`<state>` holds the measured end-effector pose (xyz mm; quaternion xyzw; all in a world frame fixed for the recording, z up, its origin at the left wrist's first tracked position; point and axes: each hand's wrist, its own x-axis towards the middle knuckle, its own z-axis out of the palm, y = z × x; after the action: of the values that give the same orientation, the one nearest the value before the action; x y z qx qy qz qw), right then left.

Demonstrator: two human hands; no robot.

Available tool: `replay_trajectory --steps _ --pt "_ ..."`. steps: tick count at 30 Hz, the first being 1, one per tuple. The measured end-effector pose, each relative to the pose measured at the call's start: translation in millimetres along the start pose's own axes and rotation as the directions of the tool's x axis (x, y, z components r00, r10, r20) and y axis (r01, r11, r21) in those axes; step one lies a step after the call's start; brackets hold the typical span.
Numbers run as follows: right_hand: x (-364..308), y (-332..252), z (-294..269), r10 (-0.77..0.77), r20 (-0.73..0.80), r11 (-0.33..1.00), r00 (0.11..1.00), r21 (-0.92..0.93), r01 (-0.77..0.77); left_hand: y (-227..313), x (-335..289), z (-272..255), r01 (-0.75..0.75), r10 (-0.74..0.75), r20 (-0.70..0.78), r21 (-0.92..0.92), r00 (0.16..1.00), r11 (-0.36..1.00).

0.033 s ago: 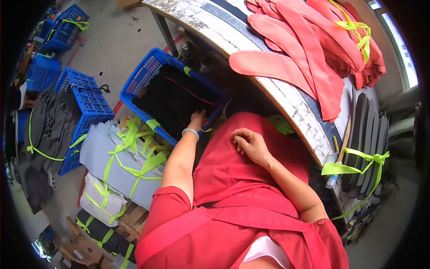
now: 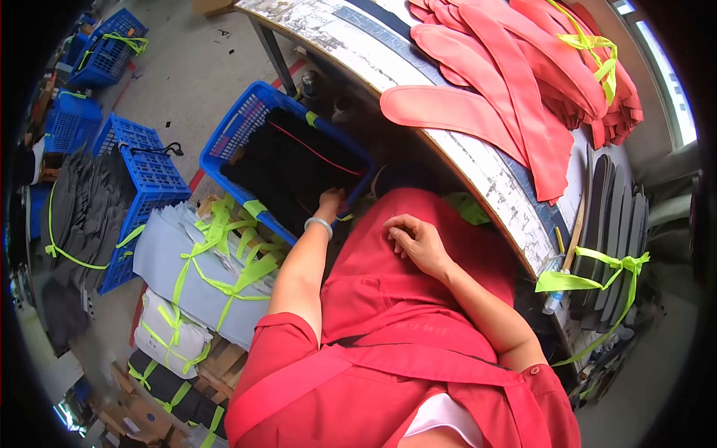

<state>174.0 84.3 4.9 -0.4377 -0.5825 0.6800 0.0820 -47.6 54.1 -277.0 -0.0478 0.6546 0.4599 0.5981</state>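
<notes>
My left hand (image 2: 331, 203), with a pale bangle (image 2: 319, 226) at the wrist, reaches over the near right side of a blue plastic basket (image 2: 211, 156). Its fingers are bent onto the black fabric pieces (image 2: 276, 164) inside and seem to grip their near edge; the fingertips are partly hidden. A thin red line runs along the top of the dark stack. Above my red apron (image 2: 373, 261), my right hand (image 2: 420, 243) hovers or rests over my lap, fingers loosely bent and apart, with nothing in it.
Coral-red strap-shaped pieces (image 2: 455, 112) overhang the worn white table (image 2: 485, 175) at right. Grey curved pieces (image 2: 612, 224) stand tied beside it. Left of me lie a tied grey-blue sheet bundle (image 2: 168, 250) and a white package (image 2: 160, 336). More blue baskets (image 2: 153, 168) stand farther left.
</notes>
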Motion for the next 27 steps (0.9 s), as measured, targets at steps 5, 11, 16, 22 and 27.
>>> replay_trajectory --steps 5,11,16,22,27 --pt "-1 -6 -5 -0.017 -0.004 1.000 1.000 0.015 0.017 -67 -20 -4 0.057 -0.077 0.122 0.156 0.990 0.986" --pt "-2 -2 -10 -0.035 0.011 0.999 0.999 0.029 0.035 -66 -95 -16 0.020 -0.076 0.173 0.308 0.982 0.951" --pt "-15 -7 -20 -0.048 0.062 0.998 0.997 0.041 0.046 -60 -101 -16 0.058 -0.083 0.159 0.157 0.984 0.986" --pt "-49 -28 -114 -0.572 -0.416 0.763 0.707 -0.586 0.273 -18 -101 -38 0.018 -0.002 0.198 -0.077 0.980 0.997" --pt "-48 -3 -240 -0.770 -0.535 0.428 0.347 -0.837 -0.341 43 -119 -19 -0.119 0.150 0.216 -0.152 0.965 0.981"
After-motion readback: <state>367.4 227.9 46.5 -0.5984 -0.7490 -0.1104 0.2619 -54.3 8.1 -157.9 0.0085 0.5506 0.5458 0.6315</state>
